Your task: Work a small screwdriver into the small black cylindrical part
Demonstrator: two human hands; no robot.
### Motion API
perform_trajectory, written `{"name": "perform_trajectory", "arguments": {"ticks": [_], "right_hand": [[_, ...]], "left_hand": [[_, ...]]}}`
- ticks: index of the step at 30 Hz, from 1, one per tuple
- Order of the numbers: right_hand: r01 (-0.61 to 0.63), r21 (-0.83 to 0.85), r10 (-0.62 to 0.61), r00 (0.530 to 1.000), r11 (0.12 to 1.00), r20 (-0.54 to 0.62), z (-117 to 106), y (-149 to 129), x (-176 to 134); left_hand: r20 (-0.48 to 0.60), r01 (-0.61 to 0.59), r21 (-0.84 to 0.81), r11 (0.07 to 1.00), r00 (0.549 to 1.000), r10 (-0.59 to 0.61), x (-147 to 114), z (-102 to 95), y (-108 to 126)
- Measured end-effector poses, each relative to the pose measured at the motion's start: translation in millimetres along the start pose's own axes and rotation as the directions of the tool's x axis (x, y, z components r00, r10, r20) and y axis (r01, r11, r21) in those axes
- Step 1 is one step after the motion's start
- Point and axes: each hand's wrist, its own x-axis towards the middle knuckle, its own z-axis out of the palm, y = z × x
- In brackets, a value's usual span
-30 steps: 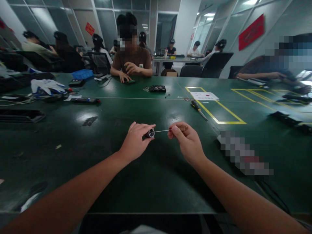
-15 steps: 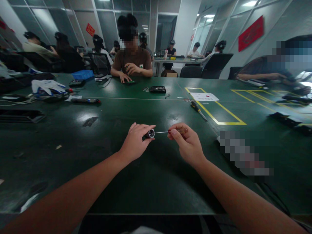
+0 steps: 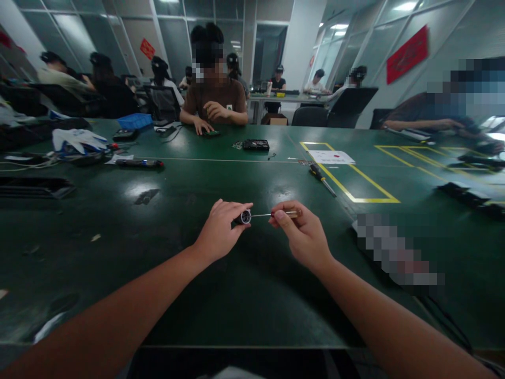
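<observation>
Cylinder (image 3: 245, 216), short, dark and silver-rimmed at one end, sits pinched in the left hand (image 3: 220, 231) over the green tabletop (image 3: 252, 300); the right hand (image 3: 303, 230) grips a translucent amber-handled screwdriver (image 3: 293, 213), thin shaft toward that end. Beyond lies a black-and-yellow screwdriver (image 3: 317, 173).

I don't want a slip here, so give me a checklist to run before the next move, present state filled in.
1. Left hand grips the dark cylinder: ok, fingers above, thumb below.
2. Right hand holds the slim screwdriver by its amber handle: ok.
3. The cylinder's open end faces the screwdriver: ok.
4. Screwdriver tip seated inside: cannot tell, too small to make out.
5. Cylinder braced against the green table: cannot tell from this view.
6. Black-and-yellow screwdriver out of the hands' way: ok, it lies beyond the right hand.
</observation>
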Motion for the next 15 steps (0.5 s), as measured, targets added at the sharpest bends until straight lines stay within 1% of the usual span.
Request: {"name": "perform_trajectory", "arguments": {"ticks": [2,3,4,6,7,9,12,15], "right_hand": [[-0.094,0.203,0.099,0.995,0.975,-0.013,0,2,5],[-0.161,0.323,0.177,0.984,0.933,-0.022,0,3,8],[-0.235,0.408,0.257,0.966,0.882,0.001,0,4,10],[-0.270,0.488,0.312,0.950,0.830,-0.006,0,5,14],[-0.255,0.497,0.303,0.953,0.829,-0.018,0,5,14],[-0.177,0.464,0.226,0.973,0.868,-0.053,-1,5,13],[-0.067,0.331,0.092,0.994,0.941,-0.059,-1,5,9],[-0.027,0.219,0.037,0.998,0.975,-0.045,-1,6,6]], "left_hand": [[-0.007,-0.010,-0.012,1.000,1.000,0.010,0,-0.9,0],[-0.014,-0.015,-0.016,1.000,1.000,0.015,0,-1.4,0],[-0.019,-0.017,-0.018,1.000,1.000,0.017,0,-1.7,0],[-0.025,-0.018,-0.016,1.000,1.000,0.017,0,-2.0,-1],[-0.026,-0.015,-0.015,1.000,1.000,0.014,0,-2.0,-2],[-0.024,-0.008,-0.011,1.000,1.000,0.007,0,-1.5,-2],[-0.030,-0.004,-0.006,1.000,1.000,0.004,0,-0.8,-2],[-0.027,-0.006,-0.002,1.000,1.000,0.006,1,-0.8,-1]]}}
